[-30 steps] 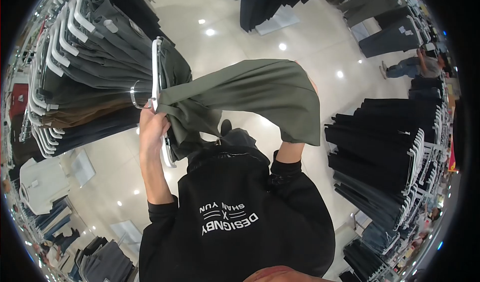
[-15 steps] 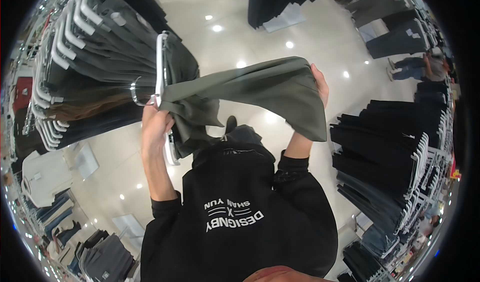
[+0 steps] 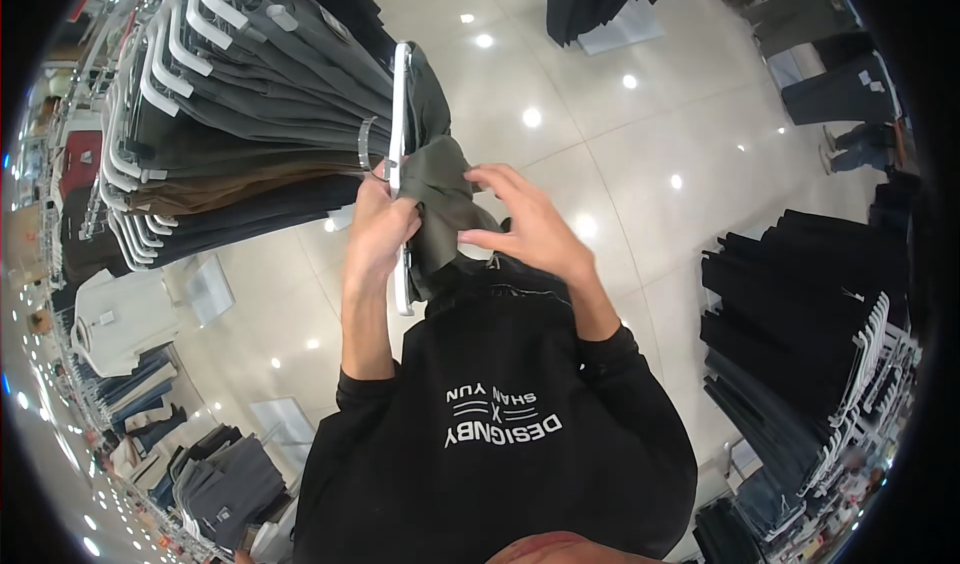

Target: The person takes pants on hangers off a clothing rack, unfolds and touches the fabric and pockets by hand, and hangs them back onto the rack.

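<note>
Left hand (image 3: 381, 228) on one hanger (image 3: 401, 104), right hand (image 3: 538, 230) at one garment (image 3: 442, 196)

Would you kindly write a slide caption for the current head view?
Left hand grips a white hanger bearing a green garment, the open right hand close beside it, near hanging clothes.

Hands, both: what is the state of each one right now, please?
Left hand: closed, holding the white hanger.
Right hand: open, at the edge of the olive garment; contact unclear.
</note>
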Motion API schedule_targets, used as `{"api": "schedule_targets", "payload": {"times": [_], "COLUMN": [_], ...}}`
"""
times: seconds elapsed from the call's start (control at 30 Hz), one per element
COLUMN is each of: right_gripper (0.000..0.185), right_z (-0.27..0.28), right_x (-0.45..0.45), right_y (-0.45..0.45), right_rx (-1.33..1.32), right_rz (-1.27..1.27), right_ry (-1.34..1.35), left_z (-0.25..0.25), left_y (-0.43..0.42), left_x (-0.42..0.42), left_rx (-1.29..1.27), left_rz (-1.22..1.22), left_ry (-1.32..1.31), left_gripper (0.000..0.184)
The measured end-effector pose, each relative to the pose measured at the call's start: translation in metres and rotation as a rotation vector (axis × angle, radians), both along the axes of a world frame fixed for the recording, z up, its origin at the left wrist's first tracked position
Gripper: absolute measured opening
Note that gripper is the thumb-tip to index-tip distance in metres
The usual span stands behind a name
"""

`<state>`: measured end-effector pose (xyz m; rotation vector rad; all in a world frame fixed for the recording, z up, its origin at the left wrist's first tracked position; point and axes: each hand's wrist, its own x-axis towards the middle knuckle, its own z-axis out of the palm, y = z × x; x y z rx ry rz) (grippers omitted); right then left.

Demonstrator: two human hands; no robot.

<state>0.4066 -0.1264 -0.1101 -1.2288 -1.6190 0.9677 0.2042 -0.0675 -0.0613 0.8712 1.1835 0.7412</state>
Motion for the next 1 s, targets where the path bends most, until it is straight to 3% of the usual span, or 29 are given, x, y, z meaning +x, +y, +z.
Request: {"api": "schedule_targets", "payload": {"times": [0.07, 0.23, 0.37, 0.47, 0.5, 0.6, 0.63, 0.73, 0.87, 0.9, 1.0], "right_gripper": [0.043, 0.009, 0.014, 0.02, 0.027, 0.029, 0.038, 0.038, 0.056, 0.045, 0.039], "right_z": [-0.006, -0.015, 0.004, 0.005, 0.012, 0.016, 0.021, 0.004, -0.034, -0.056, -0.034], "right_x": [-0.017, -0.009, 0.006, 0.023, 0.024, 0.059, 0.065, 0.089, 0.119, 0.143, 0.155], "right_y": [0.004, 0.012, 0.007, 0.009, 0.012, 0.023, 0.024, 0.033, 0.022, 0.021, 0.002], "right_rx": [0.091, 0.275, 0.064, -0.221, -0.309, -0.501, -0.601, -0.475, -0.542, -0.521, -0.425], "right_rz": [-0.085, -0.214, -0.28, -0.227, -0.181, 0.106, 0.228, 0.601, 0.605, 0.618, 0.022], "right_ry": [-0.035, -0.059, 0.008, 0.285, 0.505, 0.37, 0.394, -0.102, -0.059, 0.047, 0.771], "left_z": [0.0, -0.006, -0.009, -0.012, -0.013, -0.015, -0.015, -0.005, 0.006, 0.003, 0.003], "left_y": [-0.002, -0.004, 0.002, 0.0, 0.0, 0.001, 0.002, 0.004, 0.007, 0.008, 0.012], "left_x": [0.005, 0.001, 0.002, 0.007, 0.008, 0.006, 0.002, 0.001, -0.013, -0.018, -0.019], "left_rx": [0.009, 0.035, 0.126, 0.138, 0.139, 0.118, 0.105, 0.08, 0.068, 0.072, 0.079], "left_rz": [0.01, -0.017, -0.035, -0.029, -0.031, -0.046, -0.047, -0.021, 0.051, 0.069, 0.087], "left_ry": [0.033, 0.072, 0.266, 0.221, 0.214, 0.202, 0.186, 0.162, 0.196, 0.191, 0.217], "left_gripper": [0.016, 0.02, 0.029, 0.03, 0.03, 0.03, 0.03, 0.027, 0.022, 0.022, 0.014]}}
